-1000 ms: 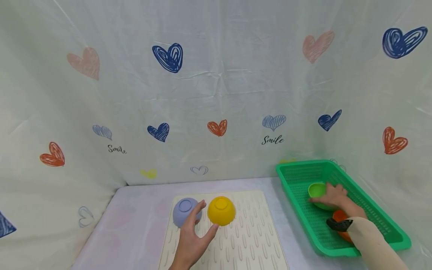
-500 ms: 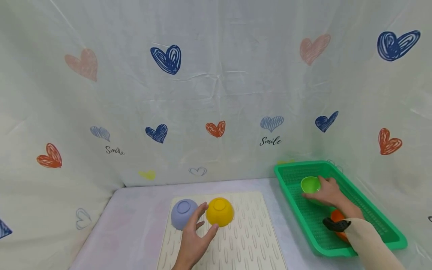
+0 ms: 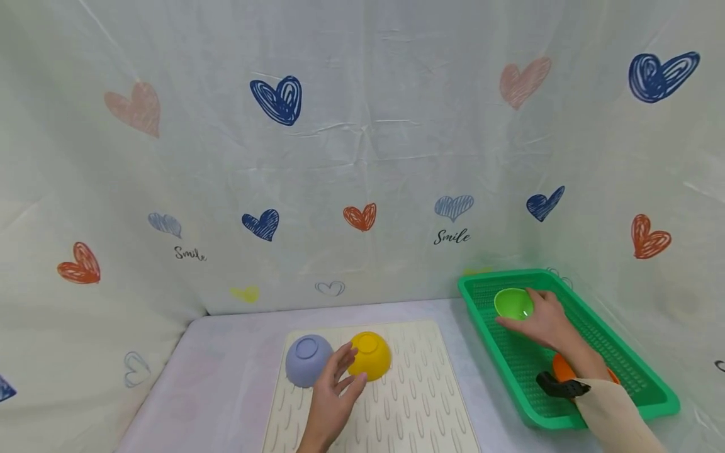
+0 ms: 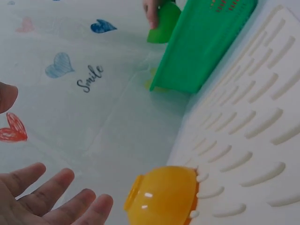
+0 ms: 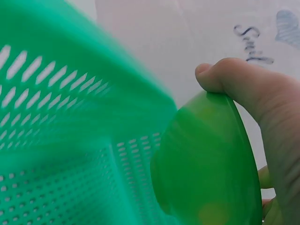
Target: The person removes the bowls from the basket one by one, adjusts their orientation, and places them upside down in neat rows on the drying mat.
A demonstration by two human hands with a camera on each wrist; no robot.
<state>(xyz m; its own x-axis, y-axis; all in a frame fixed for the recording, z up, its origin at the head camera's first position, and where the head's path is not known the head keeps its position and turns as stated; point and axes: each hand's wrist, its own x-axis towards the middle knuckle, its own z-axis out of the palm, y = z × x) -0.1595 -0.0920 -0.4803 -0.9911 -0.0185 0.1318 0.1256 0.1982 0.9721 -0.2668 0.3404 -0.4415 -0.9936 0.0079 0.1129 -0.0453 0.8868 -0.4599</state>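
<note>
My right hand (image 3: 540,318) grips a light green bowl (image 3: 512,303) by its rim, thumb on one side and fingers on the other. The bowl is tilted and held over the green basket (image 3: 493,340); the right wrist view shows its outside (image 5: 206,164) close to the basket's wall. My left hand (image 3: 333,399) hovers over the ribbed mat with fingers spread, holding nothing. Nearest to it is a yellow bowl (image 3: 370,357), upside down on the mat. Beside that one, a lavender bowl (image 3: 308,362) also lies upside down.
An orange item (image 3: 565,368) lies in the basket, partly hidden by my right wrist. The cream mat (image 3: 413,402) has raised ribs and covers the table's middle. Behind the table hangs a white curtain (image 3: 317,163) printed with hearts.
My right hand has taken hold of the green bowl and lifted it up and leftward from the basket floor. My left hand has shifted slightly right, its fingers a little closer together.
</note>
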